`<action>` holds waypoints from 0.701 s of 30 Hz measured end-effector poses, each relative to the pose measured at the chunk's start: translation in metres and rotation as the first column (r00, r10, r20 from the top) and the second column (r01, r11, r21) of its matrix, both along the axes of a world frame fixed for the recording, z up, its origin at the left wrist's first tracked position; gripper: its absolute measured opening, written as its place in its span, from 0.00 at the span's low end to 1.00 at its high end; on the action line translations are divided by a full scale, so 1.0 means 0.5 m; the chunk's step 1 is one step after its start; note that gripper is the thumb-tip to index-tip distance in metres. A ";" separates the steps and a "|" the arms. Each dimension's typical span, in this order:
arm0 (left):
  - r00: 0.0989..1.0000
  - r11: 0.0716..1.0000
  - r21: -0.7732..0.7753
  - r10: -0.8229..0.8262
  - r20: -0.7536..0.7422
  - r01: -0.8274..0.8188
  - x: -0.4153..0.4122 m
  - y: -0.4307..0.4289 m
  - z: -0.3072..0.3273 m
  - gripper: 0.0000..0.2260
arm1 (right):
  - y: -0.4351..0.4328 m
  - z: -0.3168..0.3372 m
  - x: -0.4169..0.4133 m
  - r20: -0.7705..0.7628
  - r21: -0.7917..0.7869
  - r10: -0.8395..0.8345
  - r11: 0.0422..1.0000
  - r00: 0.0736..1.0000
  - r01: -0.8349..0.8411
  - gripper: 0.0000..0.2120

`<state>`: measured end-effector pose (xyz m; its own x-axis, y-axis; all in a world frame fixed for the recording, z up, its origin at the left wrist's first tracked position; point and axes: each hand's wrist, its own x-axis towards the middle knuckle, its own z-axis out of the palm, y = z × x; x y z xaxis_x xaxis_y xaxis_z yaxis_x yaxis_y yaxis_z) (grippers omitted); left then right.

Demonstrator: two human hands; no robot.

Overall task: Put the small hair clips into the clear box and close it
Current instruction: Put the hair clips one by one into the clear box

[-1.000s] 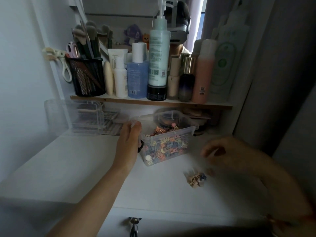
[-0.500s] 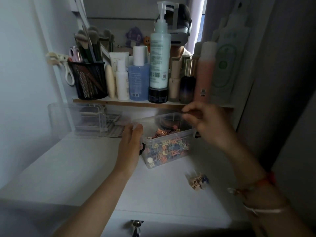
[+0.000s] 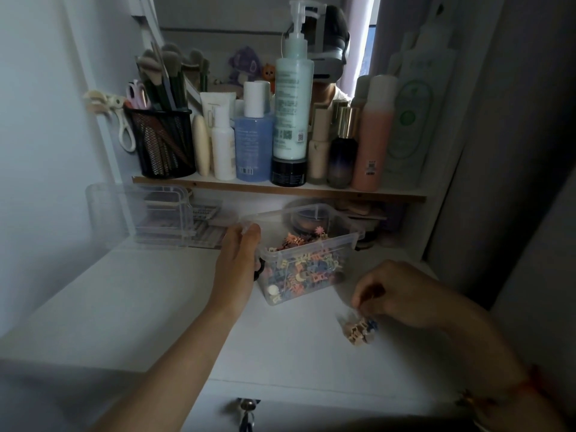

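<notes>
The clear box [image 3: 311, 275] stands open on the white tabletop [image 3: 140, 307], filled with several small colourful hair clips [image 3: 305, 269]. My left hand [image 3: 237, 263] grips the box's left end, thumb up at the rim. A small pile of loose hair clips [image 3: 358, 331] lies on the table to the front right of the box. My right hand [image 3: 402, 294] hovers just over that pile with its fingers curled, and the fingertips pinch at the topmost clips. The pinch is blurred.
A wooden shelf [image 3: 280, 188] above the box carries bottles and a black mesh cup of brushes [image 3: 162, 141]. A clear plastic organiser [image 3: 140, 213] sits at the back left. A drawer knob [image 3: 247, 406] shows below the table's front edge.
My right hand rose from the table to above the box's back right corner, then came back down to the loose clips. My left hand stayed on the box.
</notes>
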<state>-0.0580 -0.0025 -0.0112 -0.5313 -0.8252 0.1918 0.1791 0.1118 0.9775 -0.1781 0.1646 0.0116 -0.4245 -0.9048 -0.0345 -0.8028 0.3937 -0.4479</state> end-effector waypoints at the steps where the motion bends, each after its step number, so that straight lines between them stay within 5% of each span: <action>1: 1.000 1.000 0.003 0.002 0.002 -0.002 -0.001 -0.001 -0.001 0.08 | 0.001 0.002 0.000 -0.001 -0.034 -0.008 0.999 1.000 0.008 0.09; 4: 1.000 1.000 0.012 0.005 0.001 -0.005 -0.002 -0.003 -0.002 0.08 | -0.004 0.029 0.008 0.097 -0.301 -0.053 0.950 0.994 0.080 0.16; 7: 1.000 1.000 0.001 0.000 -0.019 0.000 -0.001 -0.002 -0.002 0.08 | -0.036 0.078 0.016 0.127 -0.649 -0.076 0.748 0.989 0.140 0.13; 9: 1.000 1.000 -0.015 0.004 -0.007 -0.004 0.001 -0.002 -0.001 0.08 | -0.066 0.095 0.017 0.075 -0.704 -0.137 0.694 0.988 0.150 0.09; 16: 1.000 0.999 -0.033 -0.005 0.006 0.005 0.002 -0.003 -0.002 0.08 | -0.036 0.057 0.010 0.030 -0.595 -0.151 0.791 0.988 0.139 0.09; 19: 1.000 0.999 -0.032 -0.005 0.005 0.005 0.001 -0.003 -0.002 0.08 | 0.005 0.048 0.019 0.130 -0.249 -0.015 0.967 0.991 0.048 0.13; 21: 1.000 0.999 -0.033 -0.007 0.010 0.007 0.001 -0.002 -0.003 0.08 | 0.019 0.036 0.024 0.156 0.008 0.029 1.000 0.987 -0.030 0.14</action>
<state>-0.0576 -0.0036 -0.0126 -0.5390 -0.8147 0.2140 0.1706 0.1432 0.9749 -0.1659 0.1744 0.0299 -0.3863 -0.9161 -0.1072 -0.7350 0.3760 -0.5642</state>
